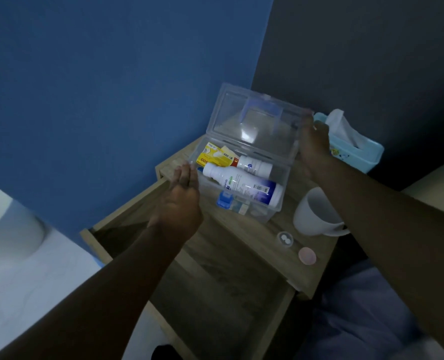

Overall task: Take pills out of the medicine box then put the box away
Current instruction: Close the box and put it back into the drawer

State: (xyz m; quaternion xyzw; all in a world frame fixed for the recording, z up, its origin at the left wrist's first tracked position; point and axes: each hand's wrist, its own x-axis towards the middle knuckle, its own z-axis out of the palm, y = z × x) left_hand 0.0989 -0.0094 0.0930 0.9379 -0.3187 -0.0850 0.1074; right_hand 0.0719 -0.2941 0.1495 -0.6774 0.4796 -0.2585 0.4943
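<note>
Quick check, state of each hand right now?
Left hand: open, flat against the left end of the medicine box, holding nothing.
Right hand: on the right edge of the raised lid; blurred, grip cannot be told.

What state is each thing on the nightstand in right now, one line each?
Medicine box: open, lid raised.
Small clear cup: upright, two white pills inside.
Pink cap: off, lying flat.
White mug: tipped on its side.
Drawer: pulled open.
Right hand: at lid's edge.
Left hand: open, empty.
</note>
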